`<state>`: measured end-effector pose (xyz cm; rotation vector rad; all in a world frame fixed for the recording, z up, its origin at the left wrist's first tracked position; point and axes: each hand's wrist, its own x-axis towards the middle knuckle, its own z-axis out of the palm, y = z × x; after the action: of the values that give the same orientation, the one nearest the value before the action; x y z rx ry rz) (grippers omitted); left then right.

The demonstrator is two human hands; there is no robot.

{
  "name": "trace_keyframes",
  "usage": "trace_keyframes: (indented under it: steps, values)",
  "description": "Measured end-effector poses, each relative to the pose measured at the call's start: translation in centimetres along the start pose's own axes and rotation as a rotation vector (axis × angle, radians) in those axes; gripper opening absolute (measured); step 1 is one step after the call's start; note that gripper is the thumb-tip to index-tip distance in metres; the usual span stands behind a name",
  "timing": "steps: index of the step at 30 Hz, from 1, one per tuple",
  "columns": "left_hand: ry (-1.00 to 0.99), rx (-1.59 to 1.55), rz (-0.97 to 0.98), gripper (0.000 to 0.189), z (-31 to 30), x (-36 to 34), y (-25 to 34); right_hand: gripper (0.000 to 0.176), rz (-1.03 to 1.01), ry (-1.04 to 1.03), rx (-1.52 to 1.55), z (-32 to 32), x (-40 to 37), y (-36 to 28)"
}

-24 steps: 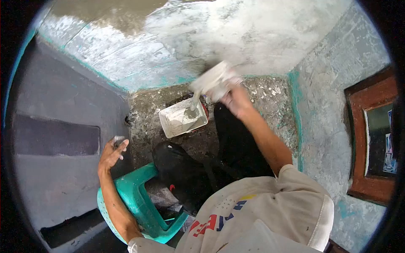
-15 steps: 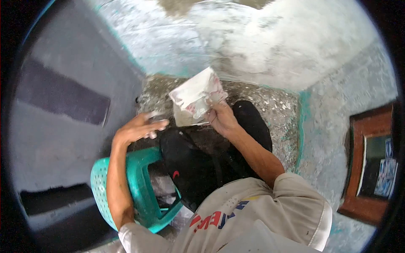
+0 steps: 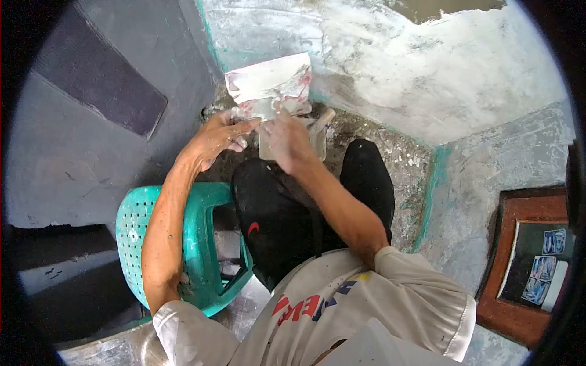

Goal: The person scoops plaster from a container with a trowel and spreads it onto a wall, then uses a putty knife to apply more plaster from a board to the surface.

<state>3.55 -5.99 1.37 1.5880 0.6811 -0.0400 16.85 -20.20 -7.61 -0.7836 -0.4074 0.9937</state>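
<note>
A white sheet (image 3: 268, 76) with pink marks and white paste smeared over its lower part stands tilted in front of me, above the floor. My right hand (image 3: 287, 141), slightly blurred, is closed at its lower edge with a fingertip lying over the paste. My left hand (image 3: 221, 139) is beside the sheet's lower left corner, fingers bent and whitened, index finger reaching toward the right hand. A small greyish flat patch shows between the hands; I cannot tell what the left fingers hold. Under the right hand is a pale plastic container (image 3: 318, 145), with a light tool handle (image 3: 321, 121) leaning across it.
A green plastic chair (image 3: 198, 244) stands under my left arm. My knees in black trousers (image 3: 274, 213) are below the container. Grey wall (image 3: 122, 171) rises on the left, a patchy white wall (image 3: 378, 67) ahead. At right hangs a brown wooden frame (image 3: 506, 244). The floor (image 3: 390, 161) is speckled with debris.
The sheet and my right hand have moved away from me and slightly left. The left hand has come up to the sheet. The container and handle now show more. The view has shifted.
</note>
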Motion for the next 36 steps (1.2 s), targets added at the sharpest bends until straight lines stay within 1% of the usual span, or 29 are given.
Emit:
trace_keyframes:
  steps: [1,2,3,5,7,9,11,12,13,14,15,17,18,20,21,22,23,24,25,27,28,29,30,31,32,33,34,35,36]
  values:
    - [0.0,0.004,0.023,0.037,-0.3,0.1,-0.3,0.04,-0.047,-0.141,-0.222,0.8,0.3,-0.3]
    - [0.034,-0.084,0.058,0.037,-0.8,0.5,-0.8,0.039,0.015,-0.041,0.185,2.0,0.4,-0.4]
    - [0.072,-0.174,0.097,0.037,-1.1,0.5,-0.7,0.039,-0.007,-0.065,0.168,1.7,0.1,-0.5]
    - [0.137,-0.234,0.126,0.034,-1.1,0.2,-0.1,0.037,0.045,-0.182,-0.056,-0.1,0.1,0.0]
    - [0.261,-0.359,0.201,0.033,-1.3,0.5,0.1,0.035,-0.011,-0.357,-0.928,-2.5,-0.2,-3.2]
    - [0.342,-0.356,0.266,0.034,-2.1,1.0,0.5,0.037,-0.034,-0.289,-1.633,-11.2,1.6,-1.2]
    - [0.414,-0.367,0.296,0.035,-2.5,1.5,-0.1,0.035,-0.735,-0.135,-2.157,-15.6,2.2,-0.7]
    - [0.422,-0.392,0.321,0.038,-3.0,2.1,-0.5,0.035,-0.745,-0.146,-2.162,-18.5,2.4,-0.7]
    - [0.44,-0.414,0.35,0.04,-3.8,2.1,-0.6,0.034,-0.713,-0.22,-2.356,-21.1,3.1,-0.7]
    - [0.45,-0.415,0.356,0.04,-3.9,1.9,-0.2,0.032,-0.664,-0.287,-2.548,-22.2,3.6,-0.6]
    - [0.506,-0.395,0.352,0.039,-3.7,1.4,0.2,0.032,-0.671,-0.299,-2.545,-21.7,3.6,-0.4]
    - [0.564,-0.384,0.346,0.039,-3.8,1.0,0.2,0.03,-0.292,-0.453,-2.681,-20.9,3.3,-0.5]
    - [0.576,-0.343,0.315,0.045,-4.3,1.1,-0.1,0.03,-0.291,-0.458,-2.685,-19.8,2.9,-0.9]
    - [0.584,-0.307,0.287,0.052,-4.3,1.5,0.0,0.031,-0.023,-0.601,-2.728,-17.4,2.1,-2.3]
    - [0.634,-0.3,0.395,0.056,-3.7,1.5,0.1,0.031,-0.02,-0.612,-2.73,-18.2,2.2,-2.0]
    - [0.692,-0.29,0.497,0.062,-3.3,1.2,0.1,0.031,-0.186,-0.541,-2.72,-20.3,2.5,-1.0]
    - [0.711,-0.294,0.475,0.062,-3.2,0.8,0.2,0.03,-0.349,-0.482,-2.689,-21.5,2.3,0.1]
    - [0.731,-0.22,0.484,0.065,-3.3,0.5,0.4,0.033,-0.11,-0.46,-2.673,-20.6,2.5,-0.2]
    - [0.746,-0.148,0.492,0.069,-3.5,0.3,0.4,0.038,0.134,-0.398,-2.494,-18.6,2.4,-1.5]
    - [0.756,-0.068,0.482,0.07,-4.5,0.6,-0.2,0.041,0.402,-0.401,-2.433,-14.6,1.3,-4.5]
    - [0.743,0.018,0.508,0.07,-4.9,0.8,-0.3,0.041,0.418,-0.428,-2.427,-14.7,0.9,-4.9]
    - [0.743,0.011,0.488,0.07,-5.0,0.9,-0.5,0.041,0.357,-0.325,-2.381,-14.9,0.2,-5.5]
    - [0.814,0.029,0.498,0.068,-4.8,1.0,-0.5,0.041,0.305,-0.216,-2.334,-15.6,-0.7,-6.3]
    - [0.879,0.046,0.509,0.066,-4.5,1.6,-0.7,0.041,0.338,-0.22,-2.334,-18.0,-1.5,-6.6]
    - [0.933,0.021,0.527,0.058,-5.2,3.3,-1.9,0.041,0.051,-0.263,-2.256,-21.4,-2.1,-6.3]
    - [0.916,0.013,0.508,0.058,-4.5,2.9,-1.8,0.042,-0.224,-0.3,-2.152,-23.5,-2.9,-6.1]
    - [0.861,-0.027,0.507,0.055,-4.4,1.9,-0.7,0.038,0.491,0.066,-1.654,-20.5,-3.3,-7.2]
    - [0.808,-0.066,0.507,0.053,-4.2,1.3,-0.2,0.038,0.509,0.071,-1.65,-20.1,-4.4,-6.6]
    - [0.769,-0.138,0.528,0.048,-4.8,2.6,-1.3,0.035,0.541,0.187,-1.232,-20.1,-5.5,-6.2]
